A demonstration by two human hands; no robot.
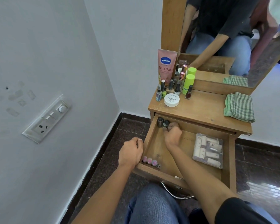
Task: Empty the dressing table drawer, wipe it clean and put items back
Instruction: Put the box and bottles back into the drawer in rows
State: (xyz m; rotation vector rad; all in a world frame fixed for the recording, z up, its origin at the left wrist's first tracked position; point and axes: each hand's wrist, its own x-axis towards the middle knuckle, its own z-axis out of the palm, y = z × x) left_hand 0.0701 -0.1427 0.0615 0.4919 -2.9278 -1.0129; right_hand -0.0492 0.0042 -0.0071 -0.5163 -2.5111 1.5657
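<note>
The drawer (152, 171) of the bench (200, 109) stands pulled fully out, and we take it as the reference for all positions. The right hand (173, 133) reaches into the drawer's far left corner, fingers curled round a dark bottle (166, 123); a second dark bottle (160, 122) stands just beside it, against the left wall. The left hand (131, 151) sits outside the drawer's left wall near the front, fingers curled; we cannot tell whether it grips the rim. In the drawer's front left corner lie three pink-capped bottles (149, 160). At the drawer's right side lies a clear box (208, 151) of pale tubes. Behind the drawer, on the bench top, we note a pink lotion tube (166, 65), a cluster of small bottles (173, 86), a white tub (171, 99) and a green checked cloth (238, 107)
</note>
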